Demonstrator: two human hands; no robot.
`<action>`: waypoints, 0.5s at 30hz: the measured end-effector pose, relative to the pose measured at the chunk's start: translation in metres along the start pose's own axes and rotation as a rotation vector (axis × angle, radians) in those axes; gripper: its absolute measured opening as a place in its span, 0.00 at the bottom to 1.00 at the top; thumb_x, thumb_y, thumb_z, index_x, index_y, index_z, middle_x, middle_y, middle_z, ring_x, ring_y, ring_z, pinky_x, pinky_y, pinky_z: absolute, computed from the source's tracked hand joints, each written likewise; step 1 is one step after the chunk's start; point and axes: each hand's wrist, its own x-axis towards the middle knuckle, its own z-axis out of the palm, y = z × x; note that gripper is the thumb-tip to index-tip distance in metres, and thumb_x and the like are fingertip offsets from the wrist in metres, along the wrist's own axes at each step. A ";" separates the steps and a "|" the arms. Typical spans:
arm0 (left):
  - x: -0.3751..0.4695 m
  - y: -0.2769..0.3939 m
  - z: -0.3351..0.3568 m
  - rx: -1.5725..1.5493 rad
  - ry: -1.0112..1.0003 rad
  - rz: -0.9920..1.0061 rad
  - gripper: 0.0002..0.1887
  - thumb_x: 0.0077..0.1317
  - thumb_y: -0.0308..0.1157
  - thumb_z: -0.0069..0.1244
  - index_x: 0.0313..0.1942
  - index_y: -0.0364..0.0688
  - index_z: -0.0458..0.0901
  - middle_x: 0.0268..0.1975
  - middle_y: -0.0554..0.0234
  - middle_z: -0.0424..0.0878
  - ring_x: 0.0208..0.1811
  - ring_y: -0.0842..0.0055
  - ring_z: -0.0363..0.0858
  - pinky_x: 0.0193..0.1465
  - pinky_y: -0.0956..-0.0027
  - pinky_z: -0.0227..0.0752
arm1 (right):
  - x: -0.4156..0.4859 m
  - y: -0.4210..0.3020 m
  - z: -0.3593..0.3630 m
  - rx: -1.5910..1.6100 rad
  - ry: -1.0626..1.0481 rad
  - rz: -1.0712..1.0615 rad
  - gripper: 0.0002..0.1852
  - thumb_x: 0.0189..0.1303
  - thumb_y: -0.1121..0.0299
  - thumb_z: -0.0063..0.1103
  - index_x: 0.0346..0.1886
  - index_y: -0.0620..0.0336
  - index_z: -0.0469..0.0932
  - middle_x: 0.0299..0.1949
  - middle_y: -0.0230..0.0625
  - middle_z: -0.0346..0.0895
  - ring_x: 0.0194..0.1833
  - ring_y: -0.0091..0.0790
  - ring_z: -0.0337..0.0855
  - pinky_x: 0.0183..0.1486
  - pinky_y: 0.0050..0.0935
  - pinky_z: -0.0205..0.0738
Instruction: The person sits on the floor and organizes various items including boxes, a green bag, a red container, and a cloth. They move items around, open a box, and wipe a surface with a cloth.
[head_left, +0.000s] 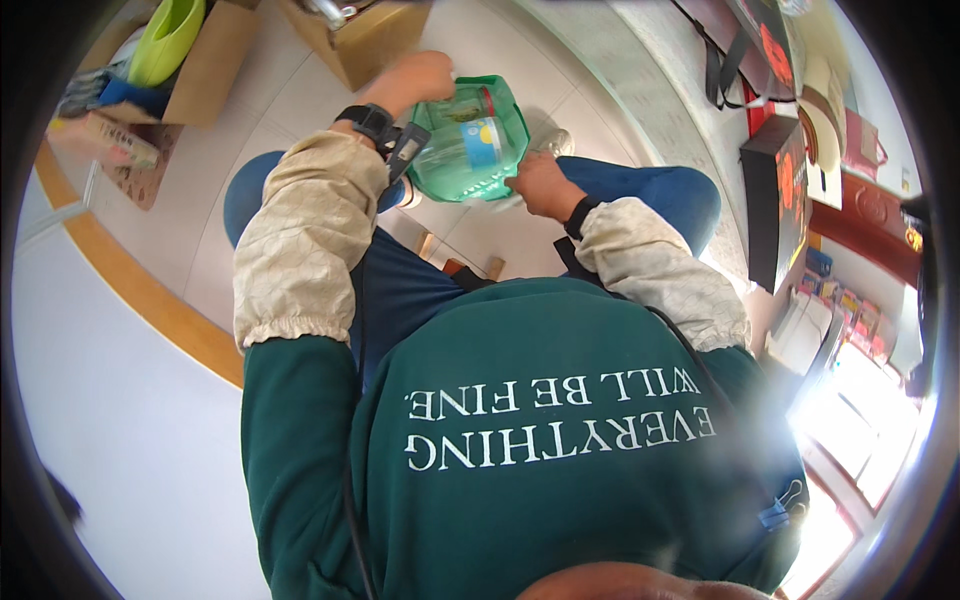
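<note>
A green translucent bag (450, 180) is between my two hands, its mouth held wide. Inside it lie a clear plastic bottle with a blue and yellow label (481, 144) and a clear container with a red rim (469, 105). My left hand (427, 77) is closed at the bag's upper left edge, partly blurred. My right hand (541, 184) pinches the bag's right edge. Just behind my right hand, another clear plastic item (556, 141) rests near the floor; whether it touches the hand is unclear.
A cardboard box (360, 45) with metallic items stands at the top. At the upper left, an open cardboard box (210, 67) holds a lime-green plastic vessel (166, 41). A black box (772, 202) is at the right. Pale floor tiles (217, 195) lie around my knees.
</note>
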 end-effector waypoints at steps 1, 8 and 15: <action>-0.001 -0.001 0.006 -0.033 0.031 0.040 0.16 0.50 0.39 0.58 0.35 0.37 0.88 0.37 0.44 0.87 0.38 0.52 0.85 0.43 0.54 0.79 | 0.009 -0.007 0.004 -0.144 0.062 -0.083 0.07 0.48 0.68 0.61 0.30 0.52 0.86 0.33 0.41 0.85 0.37 0.48 0.85 0.36 0.49 0.72; -0.052 0.014 0.013 -0.451 -0.191 0.063 0.17 0.50 0.48 0.60 0.33 0.46 0.91 0.32 0.61 0.88 0.32 0.69 0.83 0.39 0.60 0.75 | 0.044 -0.010 -0.049 0.077 0.030 -0.157 0.05 0.48 0.66 0.65 0.26 0.55 0.84 0.28 0.44 0.80 0.38 0.51 0.81 0.40 0.49 0.74; -0.056 0.005 0.012 -0.338 -0.194 0.014 0.16 0.49 0.36 0.65 0.37 0.38 0.90 0.37 0.55 0.89 0.37 0.64 0.84 0.41 0.56 0.76 | 0.071 -0.110 -0.019 0.096 -0.018 -0.130 0.42 0.38 0.53 0.79 0.60 0.57 0.75 0.42 0.48 0.81 0.47 0.54 0.82 0.45 0.50 0.76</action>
